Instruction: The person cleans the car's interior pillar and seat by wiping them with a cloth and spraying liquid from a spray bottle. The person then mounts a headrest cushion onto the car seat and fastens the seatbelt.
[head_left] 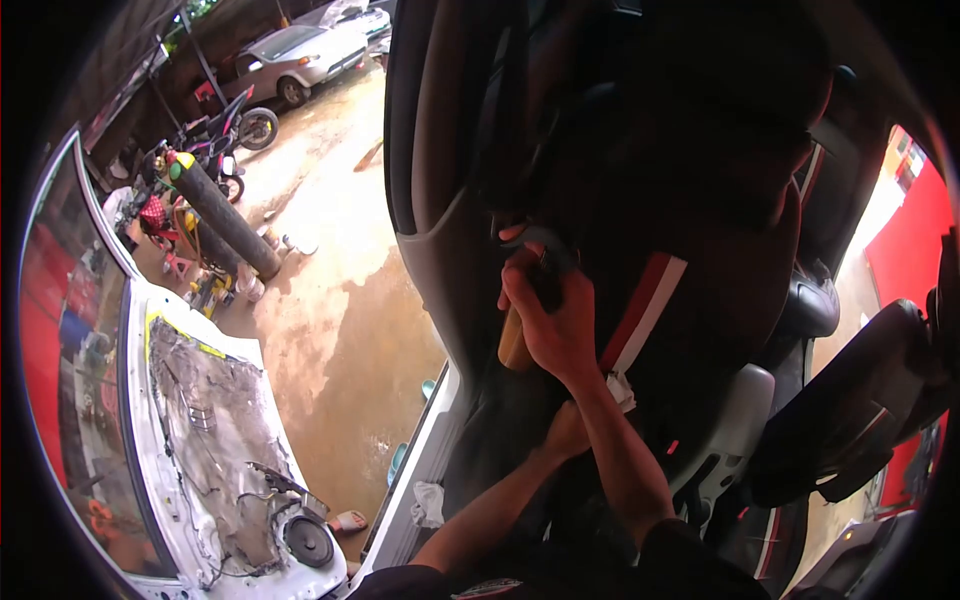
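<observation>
My right hand [550, 315] is closed around a brownish-yellow cylindrical thing [514, 343] with a dark top, like a bottle; shadow hides its exact kind. My left hand [570, 430] lies lower, partly behind my right forearm. A crumpled white cloth [622, 392] shows just past that forearm, at the end of my left hand, whose fingers are mostly hidden. Beyond the cloth runs a red and white stripe [645, 310] on a dark car seat surface [715, 300].
At left stands an open white car door [230, 350] with its inner panel off and a speaker [308, 540] showing. Gas cylinders [225, 215], a motorcycle [225, 140] and a silver car [290, 62] are outside. Another white cloth [428, 503] lies on the door sill [415, 480].
</observation>
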